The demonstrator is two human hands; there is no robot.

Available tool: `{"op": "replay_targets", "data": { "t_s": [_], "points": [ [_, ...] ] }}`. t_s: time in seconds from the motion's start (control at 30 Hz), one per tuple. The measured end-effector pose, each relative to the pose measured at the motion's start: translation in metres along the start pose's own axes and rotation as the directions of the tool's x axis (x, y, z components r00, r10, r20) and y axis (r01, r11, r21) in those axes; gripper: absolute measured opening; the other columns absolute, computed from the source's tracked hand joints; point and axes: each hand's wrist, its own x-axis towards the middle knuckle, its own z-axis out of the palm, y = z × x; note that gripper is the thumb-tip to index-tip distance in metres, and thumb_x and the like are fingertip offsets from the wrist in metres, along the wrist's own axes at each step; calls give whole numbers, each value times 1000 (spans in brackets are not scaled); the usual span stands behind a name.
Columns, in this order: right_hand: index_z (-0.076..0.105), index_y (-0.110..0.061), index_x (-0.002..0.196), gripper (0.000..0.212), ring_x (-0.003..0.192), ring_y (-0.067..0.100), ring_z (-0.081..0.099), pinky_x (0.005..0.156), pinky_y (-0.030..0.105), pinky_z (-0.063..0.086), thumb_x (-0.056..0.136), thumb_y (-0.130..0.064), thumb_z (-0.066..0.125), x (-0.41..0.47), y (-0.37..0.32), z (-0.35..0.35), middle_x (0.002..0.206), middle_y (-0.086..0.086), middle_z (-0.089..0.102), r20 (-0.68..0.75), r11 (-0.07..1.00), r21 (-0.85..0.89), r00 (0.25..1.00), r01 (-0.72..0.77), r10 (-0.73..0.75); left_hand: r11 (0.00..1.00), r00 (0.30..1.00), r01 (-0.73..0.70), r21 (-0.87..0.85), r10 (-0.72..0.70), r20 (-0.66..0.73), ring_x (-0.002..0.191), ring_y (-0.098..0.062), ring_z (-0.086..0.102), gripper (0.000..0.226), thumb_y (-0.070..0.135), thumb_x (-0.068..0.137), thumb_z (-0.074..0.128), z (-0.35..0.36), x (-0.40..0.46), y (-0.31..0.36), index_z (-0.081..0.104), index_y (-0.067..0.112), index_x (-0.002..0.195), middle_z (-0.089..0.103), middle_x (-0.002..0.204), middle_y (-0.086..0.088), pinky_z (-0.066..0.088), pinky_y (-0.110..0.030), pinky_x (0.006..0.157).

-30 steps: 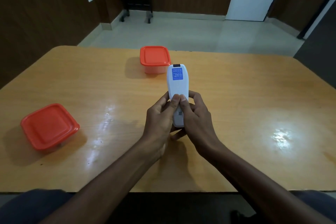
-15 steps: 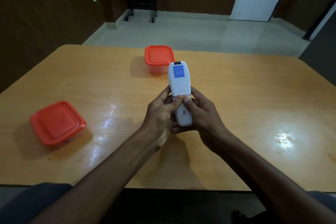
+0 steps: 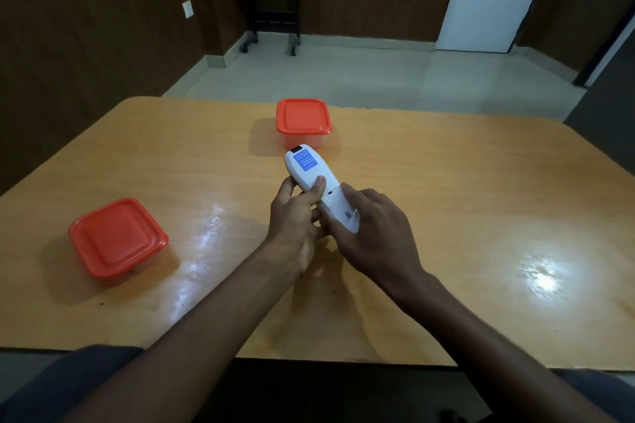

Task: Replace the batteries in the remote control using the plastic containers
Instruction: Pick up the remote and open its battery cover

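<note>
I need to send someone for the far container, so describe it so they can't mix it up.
On the wooden table, look to the far edge, just beyond the white remote. The far container is there, orange lid on. The other container sits near the left edge.

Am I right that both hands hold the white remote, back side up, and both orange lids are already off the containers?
Not quite. The head view shows both hands, left hand and right hand, holding the white remote back side up, but the orange lids are still on both containers.
</note>
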Motion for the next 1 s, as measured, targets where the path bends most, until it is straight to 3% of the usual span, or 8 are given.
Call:
{"op": "replay_targets", "data": {
  "t_s": [0.1, 0.27, 0.37, 0.47, 0.57, 0.77, 0.9, 1.0],
  "points": [
    [54, -9, 143, 59, 98, 25, 62, 68, 34, 49, 92, -38, 63, -1, -7, 2, 112, 7, 71, -15, 998, -65, 1000, 4, -5, 999, 998, -5, -44, 2, -65, 92, -32, 71, 20, 15, 94, 67, 3, 1, -3, 65, 30, 107, 72, 113, -13, 61, -48, 73],
    [50, -12, 146, 59, 106, 23, 53, 71, 36, 49, 94, -38, 60, 4, -8, -4, 118, 4, 70, 36, 999, -45, 999, 5, -3, 1000, 991, -30, 2, 30, -130, 88, -30, 72, 18, 16, 95, 66, 1, 7, 2, 64, 25, 110, 73, 105, -10, 61, -44, 66],
    [49, -14, 146, 62, 109, 23, 51, 70, 35, 47, 91, -38, 64, 0, -2, -14, 119, 3, 70, 46, 995, -93, 999, 24, -20, 998, 975, -55, 18, 58, -213, 93, -33, 72, 23, 16, 97, 64, -11, 14, 15, 58, 24, 118, 72, 105, -10, 61, -51, 74],
    [50, -21, 137, 62, 103, 23, 55, 71, 35, 47, 85, -47, 70, 0, 10, -19, 110, 2, 69, 81, 990, -77, 989, -116, 122, 998, 980, -25, 59, 36, -196, 96, -33, 72, 21, 20, 98, 64, -20, 18, 22, 60, 24, 117, 72, 103, -6, 60, -55, 81],
    [50, -17, 118, 49, 92, 26, 59, 66, 35, 45, 83, -44, 71, 5, 27, -18, 102, 6, 68, 138, 967, -107, 960, -231, 244, 997, 984, 21, 78, -7, -176, 89, -28, 73, 16, 24, 97, 65, -20, 15, 19, 62, 28, 112, 72, 102, -4, 61, -51, 78],
    [55, -14, 112, 37, 98, 25, 54, 67, 33, 40, 89, -42, 63, 9, 38, -11, 107, 5, 64, 146, 941, -273, 958, -200, 246, 986, 985, 82, 144, -59, -161, 86, -28, 75, 26, 34, 96, 66, -14, 9, 10, 68, 25, 120, 77, 100, -6, 61, -46, 81],
    [65, -16, 115, 40, 107, 24, 54, 73, 37, 50, 88, -46, 64, 9, 28, -13, 112, 3, 66, 49, 935, -338, 991, -105, 128, 975, 991, 105, 197, -87, -99, 90, -31, 77, 26, 28, 102, 55, -10, 6, 8, 63, 22, 126, 77, 107, -11, 60, -49, 82],
    [69, -16, 109, 26, 96, 21, 59, 66, 31, 49, 88, -32, 68, 4, 14, -13, 104, 2, 70, -35, 976, -187, 992, 109, -117, 968, 991, 118, 222, -102, -83, 94, -28, 74, 30, 25, 101, 53, -8, 4, 10, 60, 26, 131, 74, 113, -8, 60, -48, 83]
  ]
}}
